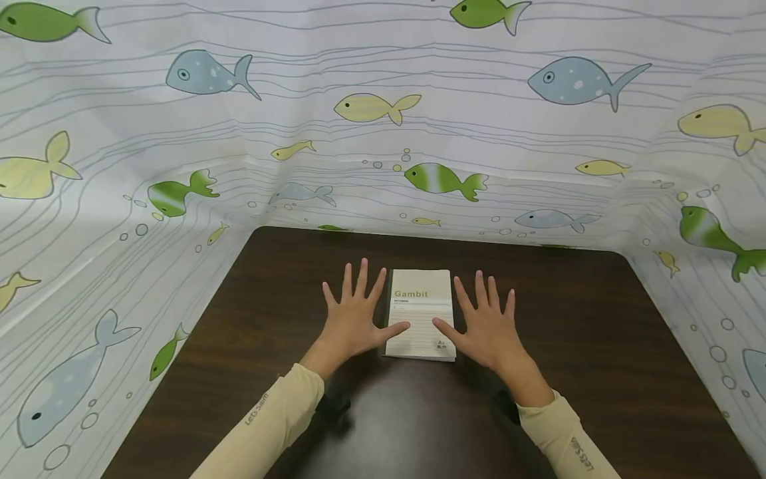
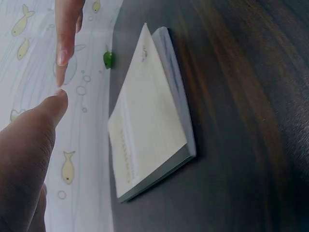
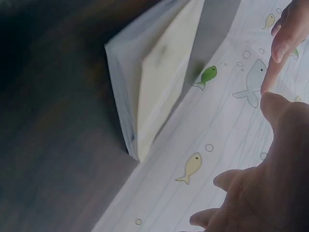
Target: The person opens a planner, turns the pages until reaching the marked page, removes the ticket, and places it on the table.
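Observation:
A cream paper notebook [image 1: 419, 309] with "Gambit" on its cover and a dark spine lies on the dark wooden table. My left hand [image 1: 353, 320] is spread at its left side, its thumb overlapping the cover in the head view. On the other side my right hand [image 1: 491, 329] is spread too, thumb reaching over the lower cover. Neither hand holds anything. Both wrist views show the notebook [image 2: 145, 116] below the hands, its cover lifted slightly from the pages at one edge. In the right wrist view the right hand's fingers [image 3: 227, 180] stand apart from the notebook [image 3: 166, 72].
The dark brown table [image 1: 287, 279] is bordered at the back and sides by a white fish-print sheet [image 1: 371, 146]. Cream sleeves [image 1: 269, 419] cover both forearms. A dark object [image 1: 333, 406] sits under the left wrist.

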Action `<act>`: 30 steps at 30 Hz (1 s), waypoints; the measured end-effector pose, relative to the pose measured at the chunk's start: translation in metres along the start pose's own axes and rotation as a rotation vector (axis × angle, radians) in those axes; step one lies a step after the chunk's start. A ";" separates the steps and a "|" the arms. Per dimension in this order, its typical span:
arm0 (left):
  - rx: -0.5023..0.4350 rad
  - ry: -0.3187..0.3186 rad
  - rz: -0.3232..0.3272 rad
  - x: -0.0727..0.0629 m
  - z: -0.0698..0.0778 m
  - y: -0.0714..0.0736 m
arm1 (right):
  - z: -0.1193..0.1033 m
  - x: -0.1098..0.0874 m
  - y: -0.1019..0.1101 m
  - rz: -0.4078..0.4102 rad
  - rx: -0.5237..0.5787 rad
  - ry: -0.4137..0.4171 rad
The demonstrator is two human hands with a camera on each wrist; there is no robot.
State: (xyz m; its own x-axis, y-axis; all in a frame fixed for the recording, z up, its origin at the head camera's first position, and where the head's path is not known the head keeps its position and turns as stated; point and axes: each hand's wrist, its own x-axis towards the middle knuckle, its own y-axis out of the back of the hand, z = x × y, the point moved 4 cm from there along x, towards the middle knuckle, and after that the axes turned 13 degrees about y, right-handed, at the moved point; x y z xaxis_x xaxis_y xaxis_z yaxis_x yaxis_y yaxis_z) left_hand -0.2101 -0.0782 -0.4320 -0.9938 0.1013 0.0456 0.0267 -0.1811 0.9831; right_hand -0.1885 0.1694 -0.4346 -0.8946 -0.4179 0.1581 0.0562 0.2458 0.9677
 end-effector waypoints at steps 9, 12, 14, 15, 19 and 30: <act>-0.020 0.006 -0.012 -0.006 0.002 -0.026 | 0.001 -0.009 -0.026 -0.051 0.064 -0.038; -0.025 0.009 -0.039 -0.010 0.003 -0.036 | 0.001 -0.012 -0.034 -0.070 0.077 -0.051; -0.025 0.007 -0.050 -0.013 0.004 -0.044 | 0.000 -0.015 -0.038 -0.083 0.080 -0.057; -0.027 0.004 -0.054 -0.014 0.004 -0.048 | 0.000 -0.016 -0.040 -0.084 0.088 -0.058; -0.039 -0.016 -0.052 -0.020 0.006 -0.063 | -0.001 -0.019 -0.045 -0.099 0.099 -0.068; -0.066 -0.016 -0.076 -0.029 0.011 -0.084 | 0.003 -0.025 -0.055 -0.137 0.133 -0.103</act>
State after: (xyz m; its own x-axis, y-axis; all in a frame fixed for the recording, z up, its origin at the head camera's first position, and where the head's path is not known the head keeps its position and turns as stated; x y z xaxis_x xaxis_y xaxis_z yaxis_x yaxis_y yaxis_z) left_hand -0.1828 -0.0555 -0.5144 -0.9909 0.1325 -0.0250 -0.0561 -0.2361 0.9701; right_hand -0.1704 0.1690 -0.4928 -0.9310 -0.3650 -0.0006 -0.1217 0.3087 0.9433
